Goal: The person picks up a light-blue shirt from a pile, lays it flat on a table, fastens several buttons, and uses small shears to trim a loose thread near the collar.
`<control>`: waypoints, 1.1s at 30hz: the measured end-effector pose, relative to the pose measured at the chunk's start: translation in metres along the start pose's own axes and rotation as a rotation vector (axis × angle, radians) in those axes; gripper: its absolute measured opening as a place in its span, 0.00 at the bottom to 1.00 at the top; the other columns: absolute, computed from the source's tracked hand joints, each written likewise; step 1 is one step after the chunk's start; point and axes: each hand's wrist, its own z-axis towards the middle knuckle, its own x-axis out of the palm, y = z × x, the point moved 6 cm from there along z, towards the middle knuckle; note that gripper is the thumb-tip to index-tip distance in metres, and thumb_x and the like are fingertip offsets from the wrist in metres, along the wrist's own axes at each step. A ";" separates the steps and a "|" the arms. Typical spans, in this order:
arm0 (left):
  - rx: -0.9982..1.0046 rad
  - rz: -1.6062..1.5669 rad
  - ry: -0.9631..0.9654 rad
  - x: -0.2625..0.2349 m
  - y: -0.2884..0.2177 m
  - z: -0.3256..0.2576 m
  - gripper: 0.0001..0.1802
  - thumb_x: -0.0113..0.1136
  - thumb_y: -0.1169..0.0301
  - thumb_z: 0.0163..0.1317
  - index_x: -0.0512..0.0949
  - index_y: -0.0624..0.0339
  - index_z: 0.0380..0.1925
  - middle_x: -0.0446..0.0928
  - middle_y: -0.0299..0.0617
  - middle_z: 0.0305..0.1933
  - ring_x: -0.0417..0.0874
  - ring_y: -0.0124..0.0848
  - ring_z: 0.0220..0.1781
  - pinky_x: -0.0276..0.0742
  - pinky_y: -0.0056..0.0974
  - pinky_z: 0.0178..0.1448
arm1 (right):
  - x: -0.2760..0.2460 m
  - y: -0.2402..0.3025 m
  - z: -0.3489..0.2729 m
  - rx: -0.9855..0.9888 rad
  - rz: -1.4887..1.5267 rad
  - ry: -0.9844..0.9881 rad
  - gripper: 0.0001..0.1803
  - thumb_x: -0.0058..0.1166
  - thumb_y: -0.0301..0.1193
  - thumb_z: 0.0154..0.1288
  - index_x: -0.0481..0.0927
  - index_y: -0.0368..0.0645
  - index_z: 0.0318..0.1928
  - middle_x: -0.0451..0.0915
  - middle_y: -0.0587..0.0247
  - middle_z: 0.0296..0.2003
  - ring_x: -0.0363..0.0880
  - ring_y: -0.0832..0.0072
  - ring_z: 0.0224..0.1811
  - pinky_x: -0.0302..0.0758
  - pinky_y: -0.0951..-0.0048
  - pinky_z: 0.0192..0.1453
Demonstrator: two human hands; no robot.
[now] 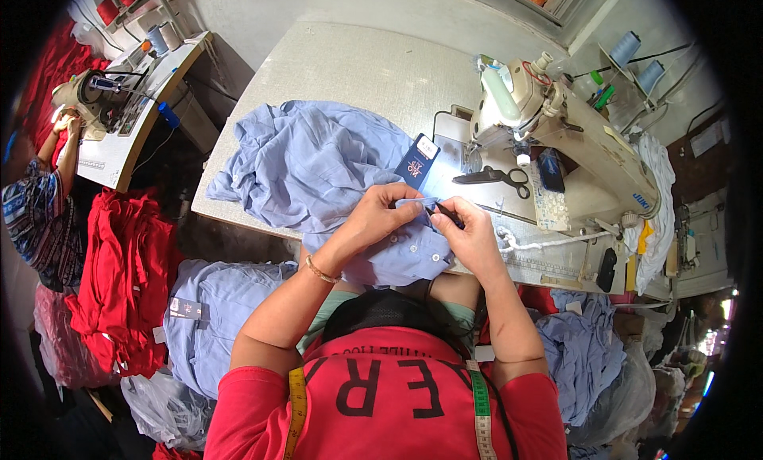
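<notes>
A light blue button shirt (318, 154) lies bunched on the sewing table, its near part with white buttons hanging over the front edge. My left hand (383, 215) is closed on a narrow fold of the shirt, pinched between thumb and fingers. Close beside it, my right hand (470, 233) grips a small slim dark tool (450, 214), whose tip is at the fold; its exact kind is too small to tell. Just beyond my hands a dark blue hang tag (417, 159) rests by the shirt. Black scissors (491, 177) lie right of the tag.
A sewing machine (588, 146) stands at the right, with a phone (550, 170), loose white buttons (551, 211) and a white cord (548, 243) near it. Red garments (119, 277) and blue garments (222, 317) are piled left. Another person's hands (67, 122) work at the far-left machine.
</notes>
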 end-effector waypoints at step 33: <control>-0.090 0.059 0.028 0.001 0.004 -0.003 0.07 0.60 0.70 0.60 0.81 0.63 0.33 0.72 0.25 0.27 0.68 0.14 0.27 0.65 0.24 0.27 | -0.001 0.020 0.012 -0.317 -0.083 -0.005 0.07 0.58 0.25 0.56 0.77 0.37 0.35 0.74 0.60 0.28 0.75 0.70 0.29 0.71 0.72 0.33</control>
